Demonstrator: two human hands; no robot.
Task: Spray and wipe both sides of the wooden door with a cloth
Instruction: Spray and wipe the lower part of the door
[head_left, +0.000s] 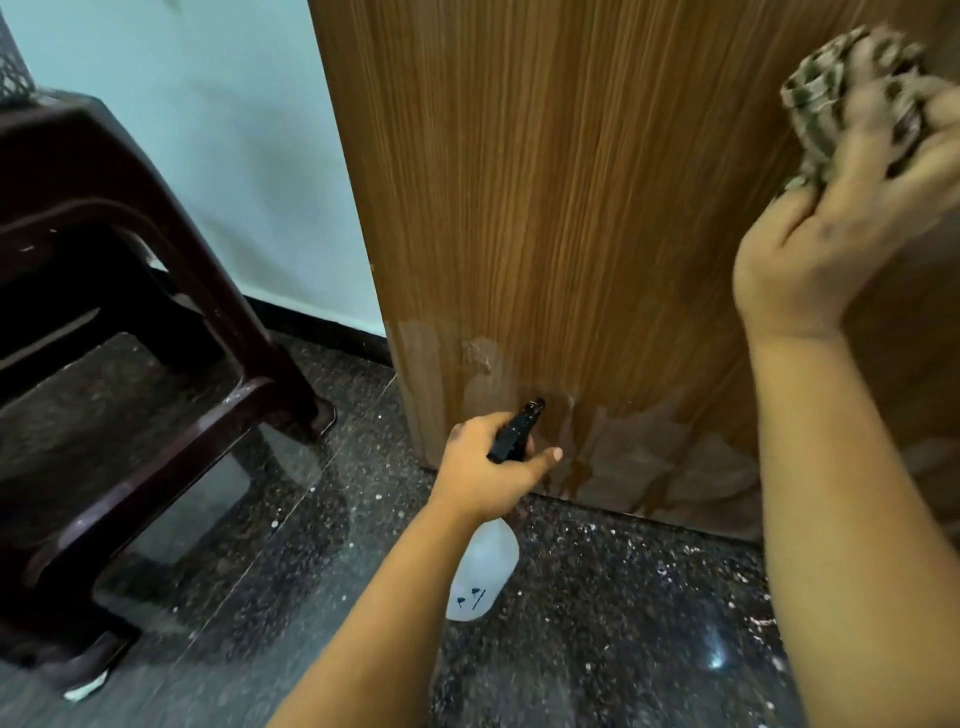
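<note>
The wooden door (571, 208) fills the upper middle and right, its brown grain running top to bottom. Wet streaks and pale patches mark its lower part near the floor. My left hand (488, 467) grips the neck of a white spray bottle (483, 577) with a black trigger head (517, 431); the nozzle points at the door's lower section. My right hand (831, 218) is raised at the upper right and holds a bunched checked cloth (831, 98) against the door. The cloth and fingers are blurred.
A dark brown plastic chair (130, 364) stands at the left, close to the door's edge. A pale blue wall (208, 130) with a dark skirting runs behind it. The floor (597, 623) is dark speckled stone with white flecks.
</note>
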